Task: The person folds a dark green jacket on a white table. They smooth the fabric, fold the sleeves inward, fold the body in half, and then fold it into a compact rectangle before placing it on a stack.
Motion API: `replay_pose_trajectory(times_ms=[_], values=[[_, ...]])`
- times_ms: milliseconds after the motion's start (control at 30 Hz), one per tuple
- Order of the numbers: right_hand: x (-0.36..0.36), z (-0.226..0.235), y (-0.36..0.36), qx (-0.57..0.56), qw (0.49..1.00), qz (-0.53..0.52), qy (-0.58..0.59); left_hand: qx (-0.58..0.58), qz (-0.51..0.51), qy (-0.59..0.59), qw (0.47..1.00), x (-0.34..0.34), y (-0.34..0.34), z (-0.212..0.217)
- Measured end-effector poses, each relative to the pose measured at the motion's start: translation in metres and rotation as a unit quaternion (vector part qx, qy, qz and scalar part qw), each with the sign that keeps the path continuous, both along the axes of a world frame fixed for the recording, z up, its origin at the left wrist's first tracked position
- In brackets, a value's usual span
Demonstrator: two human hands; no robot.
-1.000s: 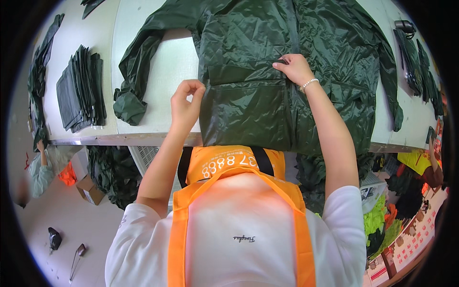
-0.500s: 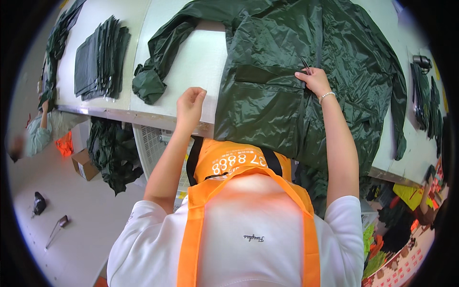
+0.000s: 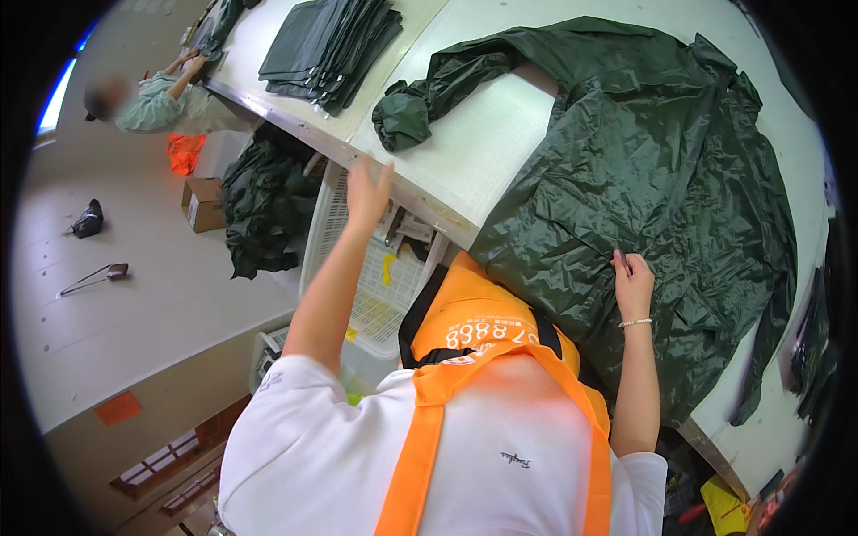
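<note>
A dark green, shiny jacket (image 3: 581, 188) lies spread and wrinkled on the white table, its lower edge hanging over the front edge near my body. One sleeve is bunched up at its left. Over the lower part of the jacket is my right hand (image 3: 634, 284), closed round a small dark tool, apparently thread snips (image 3: 622, 259), mostly hidden by the fingers. My left hand (image 3: 367, 195) hangs in front of the table edge, above a white plastic crate (image 3: 366, 304). Its fingers are slightly blurred but apart, with nothing visible in them.
A stack of folded dark green garments (image 3: 326, 54) rests on the table (image 3: 465, 170) at the far left. Below are a heap of green cloth (image 3: 259, 205) and a cardboard box (image 3: 204, 204). A person (image 3: 161, 105) works at the far left.
My view has turned, so the jacket sits further right. My left hand has moved off the table front toward the crate and its fingers have parted. My right hand has come lower on the jacket.
</note>
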State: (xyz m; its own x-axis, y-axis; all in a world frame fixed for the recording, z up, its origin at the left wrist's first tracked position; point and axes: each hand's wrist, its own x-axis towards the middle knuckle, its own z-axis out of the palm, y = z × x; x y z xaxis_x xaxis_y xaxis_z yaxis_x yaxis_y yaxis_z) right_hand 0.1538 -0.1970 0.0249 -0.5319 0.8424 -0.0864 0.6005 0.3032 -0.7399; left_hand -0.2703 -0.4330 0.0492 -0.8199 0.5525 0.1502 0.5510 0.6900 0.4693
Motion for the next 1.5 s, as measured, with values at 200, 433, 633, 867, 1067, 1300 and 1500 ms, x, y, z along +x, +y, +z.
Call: replay_pose_trajectory(times_ms=[200, 433, 633, 867, 1067, 1300, 1500], values=[[-0.016, 0.043, -0.005, -0.092, 0.992, -0.083, 0.001, 0.194, 0.123, -0.245, 0.942, -0.074, 0.073, -0.018], [-0.130, 0.106, -0.030, -0.124, 0.966, -0.036, 0.225, 0.184, -0.295, 0.135, 0.928, 0.089, 0.073, 0.069], [-0.168, 0.094, -0.025, -0.192, 0.954, 0.045, 0.227, 0.217, -0.405, -0.028, 0.888, 0.121, 0.057, 0.068], [-0.168, 0.142, -0.025, -0.252, 0.955, 0.098, 0.121, 0.196, -0.437, -0.272, 0.835, 0.094, 0.092, 0.086], [-0.155, 0.148, -0.014, -0.377, 0.900, 0.051, 0.214, 0.245, -0.328, -0.532, 0.741, 0.086, 0.102, 0.098], [-0.156, 0.156, -0.014, -0.412, 0.870, 0.045, 0.266, 0.263, -0.227, -0.720, 0.601, 0.087, 0.108, 0.103], [-0.156, 0.162, -0.014, -0.250, 0.933, 0.056, 0.254, 0.203, -0.271, -0.639, 0.691, 0.091, 0.114, 0.115]])
